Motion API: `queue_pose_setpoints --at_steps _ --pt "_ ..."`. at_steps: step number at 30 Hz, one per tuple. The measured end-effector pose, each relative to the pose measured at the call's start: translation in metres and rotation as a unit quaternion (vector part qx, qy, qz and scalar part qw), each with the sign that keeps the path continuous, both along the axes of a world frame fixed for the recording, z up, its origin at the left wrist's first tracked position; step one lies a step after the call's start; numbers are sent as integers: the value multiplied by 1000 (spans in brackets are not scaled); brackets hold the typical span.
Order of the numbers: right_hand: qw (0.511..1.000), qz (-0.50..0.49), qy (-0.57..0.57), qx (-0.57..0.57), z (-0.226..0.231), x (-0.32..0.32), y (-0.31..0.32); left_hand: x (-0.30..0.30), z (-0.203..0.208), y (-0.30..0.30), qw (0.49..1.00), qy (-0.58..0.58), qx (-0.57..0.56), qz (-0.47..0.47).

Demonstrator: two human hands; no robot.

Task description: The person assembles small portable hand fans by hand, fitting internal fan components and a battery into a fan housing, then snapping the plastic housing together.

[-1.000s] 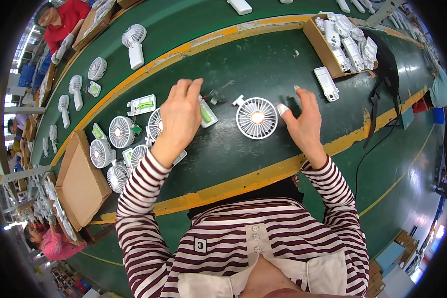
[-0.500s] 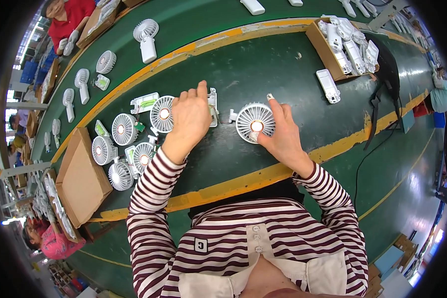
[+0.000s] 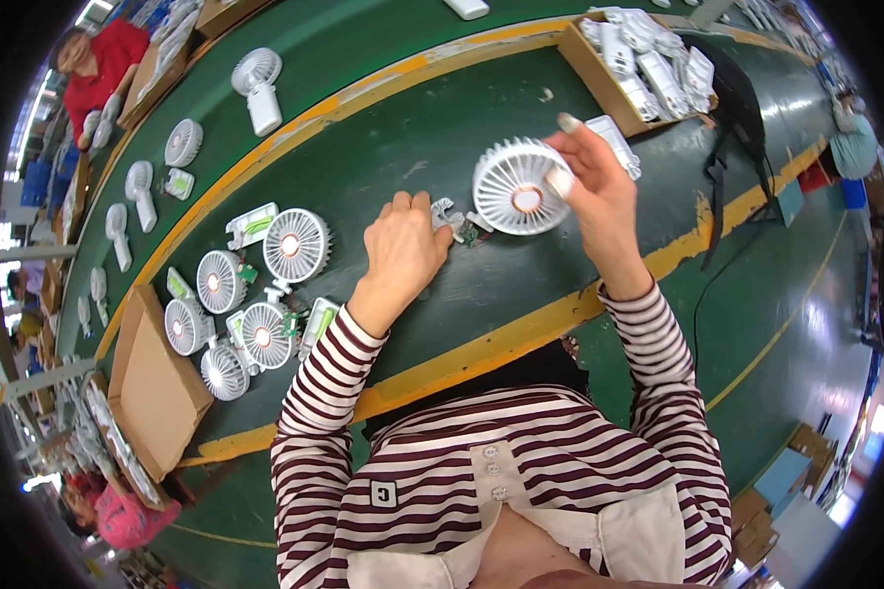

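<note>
My right hand (image 3: 599,191) grips a white round fan head (image 3: 523,187) by its right rim, thumb on the grille, tilted above the green table. At its left side are a short neck and a small green circuit board (image 3: 473,234). My left hand (image 3: 401,250) is closed over a white fan handle part (image 3: 448,216), most of it hidden under the fingers. To the left of that hand lie several fan heads, among them one large fan head (image 3: 297,245), with opened handle shells such as one with a green battery (image 3: 255,226).
An empty cardboard tray (image 3: 157,393) sits at the table's left end. A cardboard box (image 3: 599,83) of white handle shells stands far right, a loose shell (image 3: 616,147) before it. A black strap (image 3: 719,196) lies nearby. Beyond the yellow edge, a green conveyor carries fans (image 3: 258,93). Co-workers are at left.
My right hand has lifted and tilted the fan head, moving it away from me. My left hand has moved right, nearer to it, with the handle part, away from the group of fans.
</note>
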State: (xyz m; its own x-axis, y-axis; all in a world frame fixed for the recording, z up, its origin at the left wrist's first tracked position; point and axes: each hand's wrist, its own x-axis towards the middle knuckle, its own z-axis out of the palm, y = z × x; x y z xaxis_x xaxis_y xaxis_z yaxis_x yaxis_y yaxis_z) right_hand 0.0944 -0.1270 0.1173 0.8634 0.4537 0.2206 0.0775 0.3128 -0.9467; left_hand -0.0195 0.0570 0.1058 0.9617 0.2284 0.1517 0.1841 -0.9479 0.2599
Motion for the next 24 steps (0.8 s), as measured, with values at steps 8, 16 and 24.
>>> queue_pose_setpoints --at_steps 8,16,24 --pt "995 -31 85 -47 -24 14 20 -18 -14 -13 932 74 -353 35" --pt "988 -27 150 -10 -17 -18 58 -49 -7 -28 639 43 -761 107" --pt "989 -58 -67 -118 -24 -35 84 -63 -8 -19 621 -1 -779 85"
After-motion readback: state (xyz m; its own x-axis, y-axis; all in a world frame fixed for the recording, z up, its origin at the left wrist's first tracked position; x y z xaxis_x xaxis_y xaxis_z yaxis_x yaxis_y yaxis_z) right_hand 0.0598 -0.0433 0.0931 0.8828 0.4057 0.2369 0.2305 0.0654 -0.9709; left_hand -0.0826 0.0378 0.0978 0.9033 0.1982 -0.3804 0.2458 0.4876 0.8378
